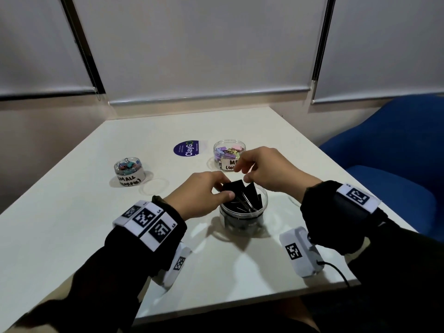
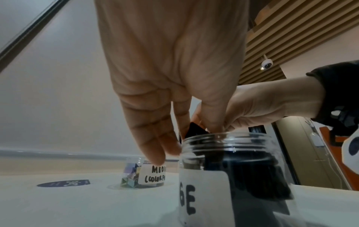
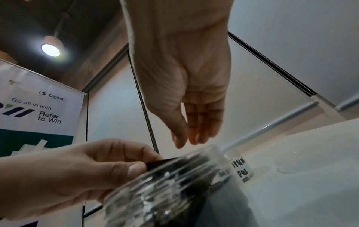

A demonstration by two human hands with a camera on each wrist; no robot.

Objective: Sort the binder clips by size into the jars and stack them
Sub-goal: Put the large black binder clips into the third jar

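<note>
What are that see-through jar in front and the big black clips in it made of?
The front jar looks like clear glossy plastic: you see through its wall, and the threaded rim has soft moulded ridges; glass can't be ruled out. The black clip pinched by the left hand looks like matte painted metal, with shiny wire handles, probably steel.

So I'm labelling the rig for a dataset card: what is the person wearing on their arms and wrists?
Both arms are in black long sleeves. Each wrist carries a white band: the left wrist band shows three square black-and-white code markers, the right wrist band one. A white boxy camera unit with its own marker and a black cable hangs under the right wrist; a similar unit sits under the left.
</note>
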